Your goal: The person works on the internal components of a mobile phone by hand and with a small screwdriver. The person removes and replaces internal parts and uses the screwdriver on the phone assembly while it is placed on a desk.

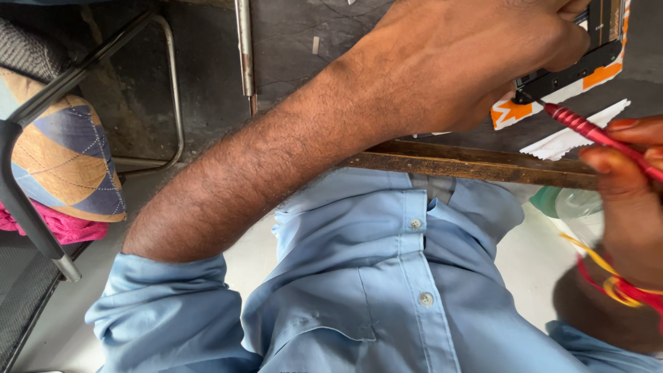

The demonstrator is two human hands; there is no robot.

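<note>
Forearm point(276, 159) across wooden table edge point(476, 166)

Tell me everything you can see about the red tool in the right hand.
The red tool is a slim, metallic-looking rod with a ribbed grip, like a small screwdriver. The right hand pinches it at the frame's right edge. It slants up-left, its fine dark tip at the corner of the black device held down by the left hand.

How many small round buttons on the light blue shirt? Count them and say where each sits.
2. One small round button sits just below the light blue shirt collar; the other lies further down the placket. More may be hidden beyond the picture's edge.
</note>
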